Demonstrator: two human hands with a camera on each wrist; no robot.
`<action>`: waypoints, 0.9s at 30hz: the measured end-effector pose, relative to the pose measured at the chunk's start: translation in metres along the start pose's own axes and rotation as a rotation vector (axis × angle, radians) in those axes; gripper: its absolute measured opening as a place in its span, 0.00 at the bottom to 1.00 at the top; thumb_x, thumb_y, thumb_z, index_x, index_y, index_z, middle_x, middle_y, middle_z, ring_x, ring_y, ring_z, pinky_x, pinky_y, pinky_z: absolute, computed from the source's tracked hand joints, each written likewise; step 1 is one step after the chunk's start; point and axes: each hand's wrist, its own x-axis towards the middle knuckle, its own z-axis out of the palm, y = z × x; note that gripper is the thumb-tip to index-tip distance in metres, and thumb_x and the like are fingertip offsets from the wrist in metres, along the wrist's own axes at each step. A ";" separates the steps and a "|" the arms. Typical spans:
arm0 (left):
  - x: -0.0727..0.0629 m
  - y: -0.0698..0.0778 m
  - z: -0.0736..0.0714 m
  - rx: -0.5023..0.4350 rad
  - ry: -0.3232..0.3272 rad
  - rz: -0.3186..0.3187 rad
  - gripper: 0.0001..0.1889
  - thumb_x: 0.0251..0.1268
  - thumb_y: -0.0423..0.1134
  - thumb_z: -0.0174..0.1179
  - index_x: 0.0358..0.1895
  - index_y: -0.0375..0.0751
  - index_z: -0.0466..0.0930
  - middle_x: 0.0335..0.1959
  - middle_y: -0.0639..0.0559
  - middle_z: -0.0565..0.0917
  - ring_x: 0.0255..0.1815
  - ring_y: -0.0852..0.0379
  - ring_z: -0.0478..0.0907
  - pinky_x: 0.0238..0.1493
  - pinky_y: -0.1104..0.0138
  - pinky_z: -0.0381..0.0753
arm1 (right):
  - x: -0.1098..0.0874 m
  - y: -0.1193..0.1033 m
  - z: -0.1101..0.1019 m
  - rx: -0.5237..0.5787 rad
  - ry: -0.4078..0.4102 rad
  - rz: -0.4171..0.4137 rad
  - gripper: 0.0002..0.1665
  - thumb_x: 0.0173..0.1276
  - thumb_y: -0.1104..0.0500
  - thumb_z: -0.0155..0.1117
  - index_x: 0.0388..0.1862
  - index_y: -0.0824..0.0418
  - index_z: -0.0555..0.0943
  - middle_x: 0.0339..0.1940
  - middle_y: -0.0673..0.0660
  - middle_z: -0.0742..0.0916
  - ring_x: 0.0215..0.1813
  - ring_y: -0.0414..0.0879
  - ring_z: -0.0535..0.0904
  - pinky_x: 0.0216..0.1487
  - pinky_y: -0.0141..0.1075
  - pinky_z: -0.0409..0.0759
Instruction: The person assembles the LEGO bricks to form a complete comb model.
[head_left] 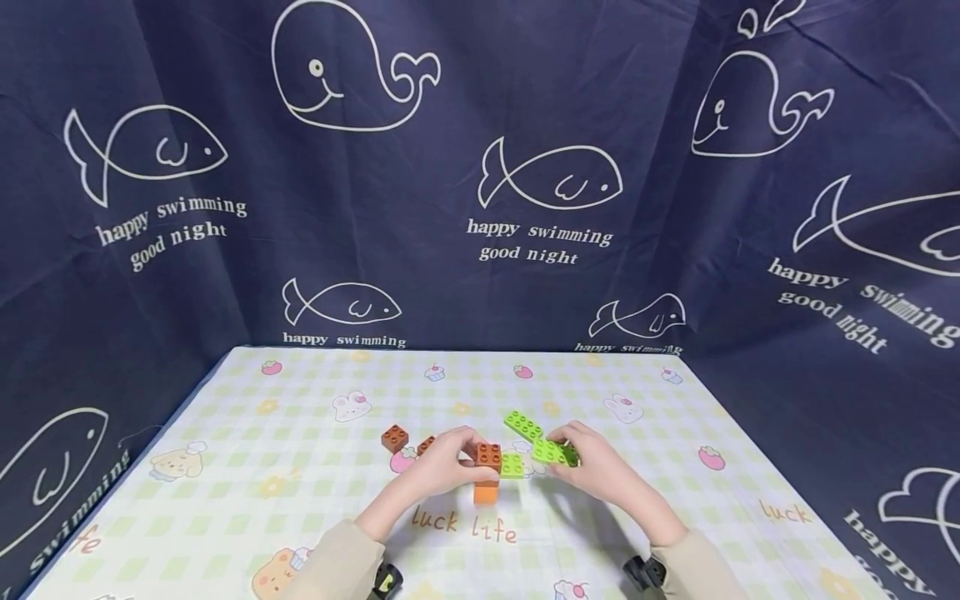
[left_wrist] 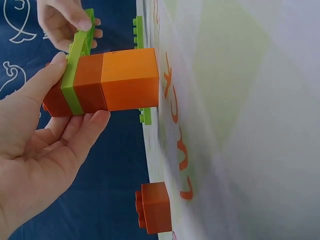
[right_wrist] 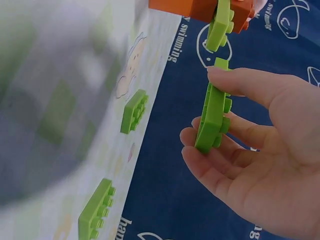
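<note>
My left hand [head_left: 444, 462] grips the upper part of an upright stack of toy building blocks, thumb on one side and fingers on the other. The stack has an orange block [left_wrist: 130, 80] at the bottom, a reddish-brown block [left_wrist: 89, 77] above it, a thin green plate [head_left: 513, 465] sticking out to the right, and another brown block [head_left: 489, 452] on top. To the right, my right hand [head_left: 592, 467] pinches a studded green plate [right_wrist: 214, 112] between thumb and fingers. A small gap separates this plate from the stack's green plate in the right wrist view.
Two brown blocks lie left of the stack, one [head_left: 395, 438] fully visible and one [head_left: 426, 445] partly behind the left hand. Two loose green plates [right_wrist: 134, 111] [right_wrist: 95, 212] lie on the patterned tablecloth [head_left: 300, 533]. A dark blue curtain [head_left: 450, 292] surrounds the table.
</note>
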 end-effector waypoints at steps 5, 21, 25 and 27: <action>0.000 0.000 -0.001 0.002 0.006 0.007 0.18 0.51 0.52 0.69 0.39 0.48 0.77 0.35 0.60 0.78 0.39 0.64 0.75 0.40 0.73 0.78 | 0.007 -0.007 0.001 0.016 0.018 -0.013 0.23 0.53 0.61 0.70 0.48 0.66 0.78 0.43 0.56 0.82 0.44 0.47 0.78 0.49 0.45 0.79; 0.001 -0.003 0.001 -0.016 -0.005 0.021 0.17 0.51 0.53 0.68 0.39 0.48 0.77 0.34 0.60 0.78 0.37 0.65 0.75 0.39 0.74 0.78 | 0.020 -0.020 0.007 0.043 0.049 -0.048 0.22 0.55 0.61 0.70 0.49 0.65 0.78 0.47 0.56 0.82 0.51 0.51 0.79 0.56 0.46 0.77; 0.002 -0.003 0.000 -0.018 -0.003 0.033 0.17 0.51 0.52 0.68 0.38 0.47 0.77 0.34 0.59 0.78 0.37 0.65 0.75 0.39 0.74 0.78 | 0.021 -0.022 0.007 0.048 0.057 -0.063 0.22 0.55 0.61 0.70 0.49 0.65 0.78 0.46 0.56 0.82 0.50 0.51 0.79 0.56 0.46 0.77; 0.002 -0.003 0.000 -0.020 -0.005 0.030 0.17 0.51 0.51 0.69 0.38 0.46 0.77 0.34 0.59 0.78 0.37 0.64 0.75 0.39 0.74 0.78 | 0.021 -0.024 0.007 0.046 0.058 -0.073 0.23 0.55 0.60 0.70 0.50 0.66 0.78 0.45 0.56 0.82 0.50 0.50 0.79 0.55 0.45 0.77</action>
